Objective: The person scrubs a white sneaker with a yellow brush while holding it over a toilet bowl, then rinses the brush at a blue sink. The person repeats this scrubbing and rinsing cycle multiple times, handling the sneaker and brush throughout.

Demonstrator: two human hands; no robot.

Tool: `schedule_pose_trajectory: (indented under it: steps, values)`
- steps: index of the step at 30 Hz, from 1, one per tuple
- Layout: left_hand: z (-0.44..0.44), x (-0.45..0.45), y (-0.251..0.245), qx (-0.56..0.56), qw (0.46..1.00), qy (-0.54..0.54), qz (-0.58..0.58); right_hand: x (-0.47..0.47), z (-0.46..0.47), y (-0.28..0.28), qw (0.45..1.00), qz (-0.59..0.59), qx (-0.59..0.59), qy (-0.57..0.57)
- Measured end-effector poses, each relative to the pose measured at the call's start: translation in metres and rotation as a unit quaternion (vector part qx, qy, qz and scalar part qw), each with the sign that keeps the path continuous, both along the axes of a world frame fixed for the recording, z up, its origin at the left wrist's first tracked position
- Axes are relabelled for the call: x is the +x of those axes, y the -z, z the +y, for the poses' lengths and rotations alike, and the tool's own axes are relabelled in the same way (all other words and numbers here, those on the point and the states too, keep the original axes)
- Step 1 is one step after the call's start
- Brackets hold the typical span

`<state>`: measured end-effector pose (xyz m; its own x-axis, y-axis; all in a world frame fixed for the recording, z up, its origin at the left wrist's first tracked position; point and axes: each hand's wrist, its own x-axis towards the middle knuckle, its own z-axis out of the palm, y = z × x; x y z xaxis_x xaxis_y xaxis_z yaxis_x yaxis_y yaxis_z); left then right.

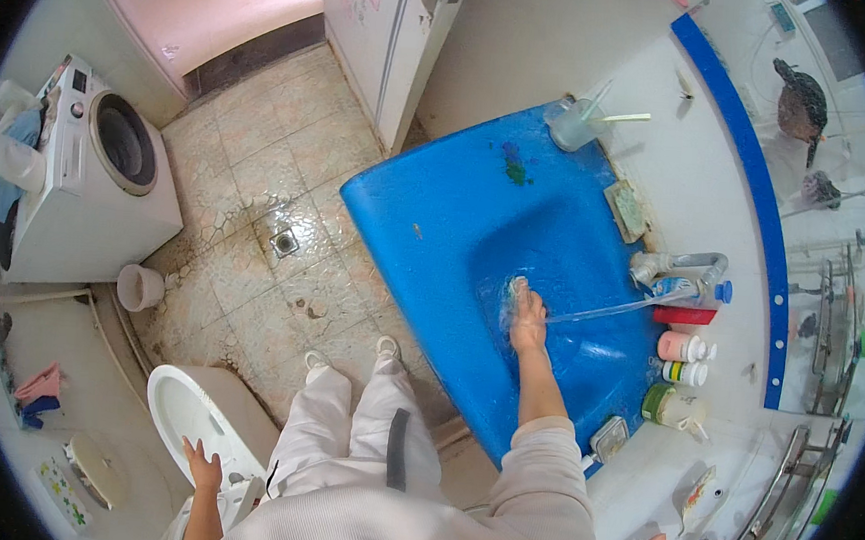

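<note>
My right hand (528,320) is down in the basin of a blue sink counter (438,188). A stream of water (603,308) runs from the metal tap (677,264) to the hand, and water splashes around the fingers. Something pale shows at the fingertips; whether it is a held thing or foam is unclear. My left hand (202,466) hangs over the white toilet (186,411) with its fingers apart and nothing in it.
Along the counter's back edge stand a cup with toothbrushes (574,129), a soap dish (625,210), several bottles (677,347) and another soap dish (609,438). A washing machine (101,171), a small bucket (140,287), an opened door (373,47) and a floor drain (284,243) lie beyond.
</note>
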<state>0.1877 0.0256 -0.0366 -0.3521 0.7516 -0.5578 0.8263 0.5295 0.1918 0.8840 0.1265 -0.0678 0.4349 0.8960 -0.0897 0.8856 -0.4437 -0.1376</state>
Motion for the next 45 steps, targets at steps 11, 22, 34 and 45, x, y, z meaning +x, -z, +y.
schedule_pose_trajectory:
  steps: [11, 22, 34, 45]
  values:
    - [0.027, 0.088, -0.016, 0.048, 0.990, 0.115, -0.063, 0.018, 0.000, -0.008, 0.972, 0.080, -0.097, 0.197]
    - [0.000, 0.089, 0.008, 0.011, 0.996, 0.048, -0.072, 0.019, -0.014, -0.001, 0.987, 0.117, -0.101, 0.042]
    - [0.006, 0.090, 0.025, 0.009, 0.992, 0.112, -0.065, 0.107, -0.038, -0.100, 0.992, -0.113, -0.001, 0.056]
    - [0.018, 0.117, 0.002, 0.007, 0.994, 0.044, -0.100, 0.163, -0.020, -0.127, 0.980, 0.151, 0.123, 0.048]
